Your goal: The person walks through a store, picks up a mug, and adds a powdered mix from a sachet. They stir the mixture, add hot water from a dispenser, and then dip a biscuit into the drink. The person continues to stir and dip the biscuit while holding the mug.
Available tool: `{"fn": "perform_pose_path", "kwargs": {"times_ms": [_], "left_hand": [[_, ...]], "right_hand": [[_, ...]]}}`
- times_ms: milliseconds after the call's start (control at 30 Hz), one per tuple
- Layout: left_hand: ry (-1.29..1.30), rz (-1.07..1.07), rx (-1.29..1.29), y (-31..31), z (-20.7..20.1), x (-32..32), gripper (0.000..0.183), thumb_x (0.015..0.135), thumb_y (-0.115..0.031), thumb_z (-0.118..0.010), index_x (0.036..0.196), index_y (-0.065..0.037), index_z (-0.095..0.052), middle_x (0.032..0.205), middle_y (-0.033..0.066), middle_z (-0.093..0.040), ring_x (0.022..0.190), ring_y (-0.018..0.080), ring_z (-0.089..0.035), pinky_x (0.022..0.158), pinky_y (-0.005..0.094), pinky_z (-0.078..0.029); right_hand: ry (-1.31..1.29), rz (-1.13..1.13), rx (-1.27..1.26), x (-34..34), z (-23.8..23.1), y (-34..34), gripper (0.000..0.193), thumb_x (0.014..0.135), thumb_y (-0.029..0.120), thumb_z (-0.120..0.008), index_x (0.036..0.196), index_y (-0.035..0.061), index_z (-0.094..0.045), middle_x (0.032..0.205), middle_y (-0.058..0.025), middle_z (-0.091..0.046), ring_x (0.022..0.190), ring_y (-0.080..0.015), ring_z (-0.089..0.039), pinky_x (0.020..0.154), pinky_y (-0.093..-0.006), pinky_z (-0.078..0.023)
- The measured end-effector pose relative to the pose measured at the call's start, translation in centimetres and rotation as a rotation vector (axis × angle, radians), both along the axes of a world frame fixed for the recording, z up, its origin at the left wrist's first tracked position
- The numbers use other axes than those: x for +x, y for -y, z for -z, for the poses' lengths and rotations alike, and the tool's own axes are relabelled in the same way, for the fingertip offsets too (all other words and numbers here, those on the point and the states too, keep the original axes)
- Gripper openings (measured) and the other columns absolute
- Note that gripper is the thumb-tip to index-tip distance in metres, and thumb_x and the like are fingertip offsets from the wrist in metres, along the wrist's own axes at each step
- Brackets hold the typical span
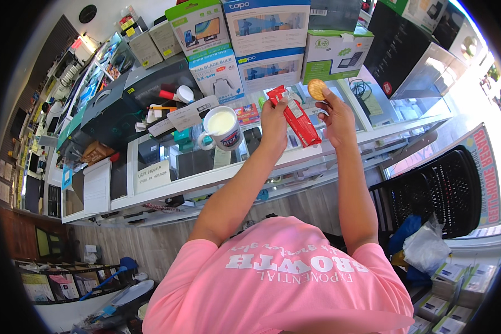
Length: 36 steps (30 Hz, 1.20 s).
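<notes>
Over the glass counter, my left hand is closed on the upper part of a red cracker packet, which hangs tilted down to the right. Between the thumb and fingers of my right hand is a round golden cracker, held up just right of the packet's top end. To the left of my left hand, a white mug with a printed front stands on the counter, filled with a pale creamy drink. Its handle points left.
Stacked boxes line the back of the glass display counter. A pencil and small items lie left of the mug. Coiled dark cable rests at the right. A black perforated chair stands on the right, below the counter.
</notes>
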<state>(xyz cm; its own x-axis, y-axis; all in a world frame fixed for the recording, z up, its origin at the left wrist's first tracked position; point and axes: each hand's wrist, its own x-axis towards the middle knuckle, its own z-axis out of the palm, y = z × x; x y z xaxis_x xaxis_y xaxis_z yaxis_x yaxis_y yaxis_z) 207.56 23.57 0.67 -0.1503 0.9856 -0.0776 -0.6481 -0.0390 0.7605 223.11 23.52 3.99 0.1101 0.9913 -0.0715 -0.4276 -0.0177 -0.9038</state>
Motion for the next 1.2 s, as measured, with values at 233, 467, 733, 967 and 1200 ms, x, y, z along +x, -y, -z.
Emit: {"fn": "perform_pose_path", "kwargs": {"times_ms": [233,467,733,967,1200], "left_hand": [[-0.325,0.015,0.027,-0.4,0.5,-0.4,0.039,0.102,-0.014,-0.064,0.135,0.001,-0.05,0.122,0.0125,-0.064,0.112,0.0188,-0.064,0.098,0.0326,-0.051],[-0.564,-0.065,0.3,6.1,-1.5,-1.4,0.054,0.103,-0.025,-0.066,0.146,0.002,-0.047,0.133,0.013,-0.06,0.122,0.0188,-0.058,0.109,0.033,-0.045],[-0.443,0.061,0.187,10.2,-8.0,-5.8,0.049,0.098,-0.039,-0.072,0.127,0.0,-0.065,0.102,0.0023,-0.066,0.083,0.0052,-0.055,0.066,0.02,-0.043],[-0.404,-0.009,0.183,11.8,-10.0,-9.0,0.045,0.096,-0.034,-0.077,0.123,-0.001,-0.066,0.094,-0.0008,-0.067,0.073,0.0026,-0.053,0.06,0.0173,-0.039],[-0.263,0.018,0.1,14.9,-10.5,-12.8,0.045,0.095,-0.033,-0.077,0.122,0.002,-0.066,0.093,-0.0002,-0.065,0.075,0.004,-0.055,0.061,0.018,-0.041]], "right_hand": [[0.022,-0.053,0.003,1.4,-0.3,1.6,0.04,0.097,0.032,-0.074,0.12,0.0003,-0.066,0.103,-0.0021,-0.067,0.089,-0.01,-0.062,0.067,-0.0236,-0.045],[0.054,-0.208,0.043,0.5,0.0,2.7,0.037,0.099,0.033,-0.072,0.118,0.0015,-0.065,0.096,-0.0001,-0.067,0.082,-0.0075,-0.061,0.064,-0.0209,-0.043],[0.114,-0.424,0.075,-4.0,-5.0,5.7,0.036,0.098,0.031,-0.073,0.118,0.0012,-0.071,0.084,0.0014,-0.066,0.066,-0.0026,-0.056,0.054,-0.0184,-0.038],[0.064,-0.482,0.148,-7.4,-5.9,5.9,0.035,0.1,0.024,-0.071,0.121,-0.0037,-0.07,0.087,-0.0019,-0.068,0.067,-0.0048,-0.057,0.054,-0.0192,-0.039],[0.117,-0.525,0.174,-10.3,-6.8,7.9,0.036,0.099,0.022,-0.072,0.124,-0.0032,-0.07,0.091,-0.0027,-0.07,0.07,-0.006,-0.06,0.056,-0.0211,-0.042]]}}
